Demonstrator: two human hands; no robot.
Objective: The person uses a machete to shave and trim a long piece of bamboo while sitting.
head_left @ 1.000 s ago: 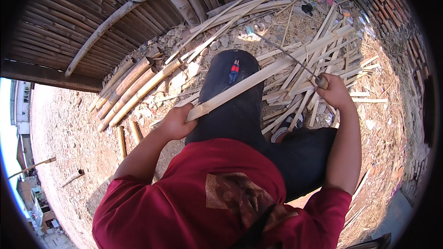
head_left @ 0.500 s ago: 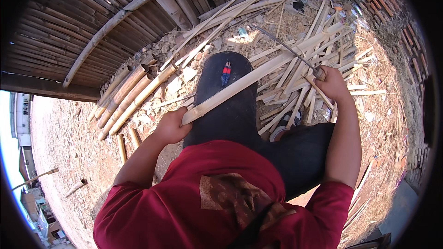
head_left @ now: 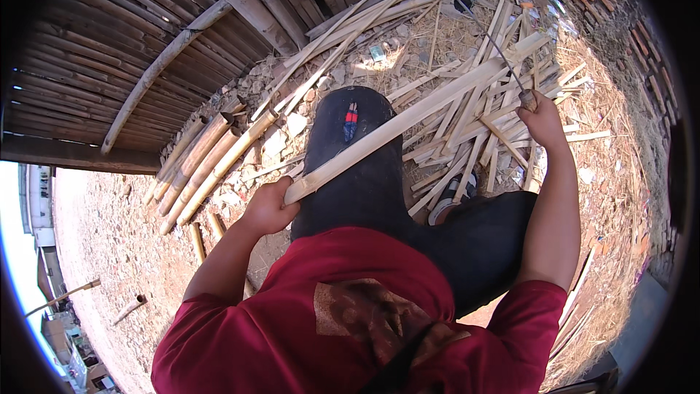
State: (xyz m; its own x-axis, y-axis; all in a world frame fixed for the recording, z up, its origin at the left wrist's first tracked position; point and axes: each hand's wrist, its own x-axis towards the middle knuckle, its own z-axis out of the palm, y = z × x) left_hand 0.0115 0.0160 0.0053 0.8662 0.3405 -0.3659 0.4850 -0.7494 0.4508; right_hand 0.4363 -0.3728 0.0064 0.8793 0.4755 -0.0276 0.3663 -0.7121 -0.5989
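Strip (head_left: pixel 397 128) slanted over the thigh (head_left: pixel 357 191), knife (head_left: pixel 504 59) at the far right

Grips the strip at its near left end with the left hand (head_left: pixel 271 208), clamped firmly round it, so that nearly the whole length runs out beyond the grip, away to the far right. Slants it across the thigh, likely for steadiness (the leg as a makeshift bench, by the look of it); cannot tell from above whether resting on the cloth or just clear of it.

Clasps the knife by its handle (head_left: pixel 526 100) in the right hand (head_left: pixel 542 122), fist closed round the wood, well apart from the left. Aims the thin blade toward the far left, crossing the strip near its far end in this view; cannot tell whether touching. Seems held wide to allow arm room and spare the left hand.

Reaches the strip's far end out over the pile (head_left: pixel 490 128) of loose strips, with no clear support there. Leaves the poles (head_left: pixel 198 164) side by side on the left, beyond either grip.
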